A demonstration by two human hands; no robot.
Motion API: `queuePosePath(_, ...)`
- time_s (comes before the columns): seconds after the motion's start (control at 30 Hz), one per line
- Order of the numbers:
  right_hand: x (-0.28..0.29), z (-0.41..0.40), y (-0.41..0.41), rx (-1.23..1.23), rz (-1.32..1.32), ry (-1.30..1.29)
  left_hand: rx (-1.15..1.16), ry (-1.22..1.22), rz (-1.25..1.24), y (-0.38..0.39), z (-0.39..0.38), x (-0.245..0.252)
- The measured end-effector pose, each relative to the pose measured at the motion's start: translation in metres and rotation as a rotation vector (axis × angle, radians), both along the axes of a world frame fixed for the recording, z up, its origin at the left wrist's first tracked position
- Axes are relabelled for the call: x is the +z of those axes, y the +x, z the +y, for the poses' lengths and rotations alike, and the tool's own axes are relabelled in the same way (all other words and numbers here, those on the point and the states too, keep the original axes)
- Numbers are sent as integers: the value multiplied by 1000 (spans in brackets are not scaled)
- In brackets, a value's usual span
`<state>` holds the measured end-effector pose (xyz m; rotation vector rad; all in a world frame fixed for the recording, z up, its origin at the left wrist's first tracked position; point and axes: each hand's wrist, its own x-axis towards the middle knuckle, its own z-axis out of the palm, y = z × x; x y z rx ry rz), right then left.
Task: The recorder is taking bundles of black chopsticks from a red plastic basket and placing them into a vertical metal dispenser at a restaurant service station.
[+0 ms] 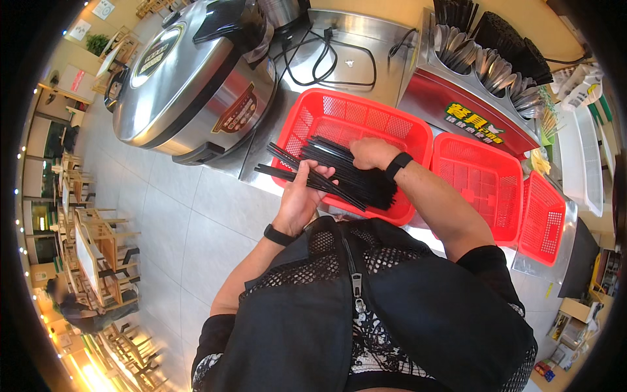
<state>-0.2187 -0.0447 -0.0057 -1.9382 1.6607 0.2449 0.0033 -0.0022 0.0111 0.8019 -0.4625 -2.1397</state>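
Observation:
My left hand (303,196) holds several black chopsticks (281,172) between thumb and fingers, over the near left side of a red plastic basket (421,147). A heap of black chopsticks (372,188) lies in that basket. My right hand (372,153) reaches into the basket at the far edge of the heap, its fingers bent down; whether it grips a chopstick is hidden. Right of the basket stand a second red basket (477,179) and a smaller red basket (541,220). Behind them, a red-fronted utensil holder (470,115) bears metal spoons (494,73) and bundles of black chopsticks (499,34).
A large steel rice cooker (196,83) stands at the left of the steel counter (259,152). A black power cord (335,63) lies looped behind the basket. A white plastic tray (580,161) is at the far right. A person (81,311) sits among wooden tables at the far left.

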Motion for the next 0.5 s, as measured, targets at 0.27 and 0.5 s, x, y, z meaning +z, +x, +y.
queuePosePath(0.27, -2, 3, 3, 35, 18, -26, -10, -4, -27, -1, 0, 2)
queuePosePath(0.5, -3, 5, 5, 28, 25, -3, -10, 1, -32, 0, 0, 3)
